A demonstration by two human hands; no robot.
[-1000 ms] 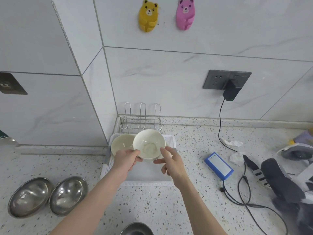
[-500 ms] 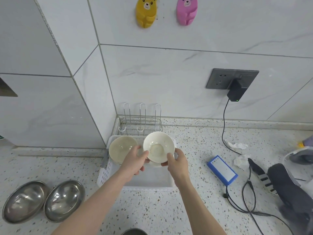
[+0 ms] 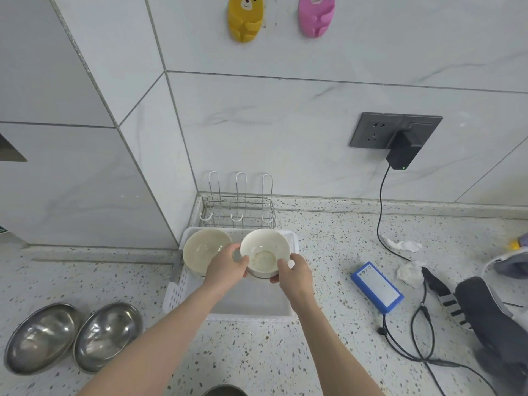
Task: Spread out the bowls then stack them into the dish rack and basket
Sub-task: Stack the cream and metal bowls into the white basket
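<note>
Both hands, left (image 3: 228, 267) & right (image 3: 294, 274), clamp white bowl (image 3: 264, 254) by its sides over basket (image 3: 251, 305); looks glazed, prob. slippery, breakable.

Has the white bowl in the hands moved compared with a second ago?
Yes. The white bowl has come down and to the right, measured against the cream bowl in the basket; the two no longer overlap.

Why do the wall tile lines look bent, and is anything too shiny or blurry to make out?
Head view: the wide-angle lens bows the tile seams; lighting is soft and even, shadows faint; the two steel bowls show mild glare; the white bowl between both hands looks sharp; the dark cloth at right smears slightly.
</note>
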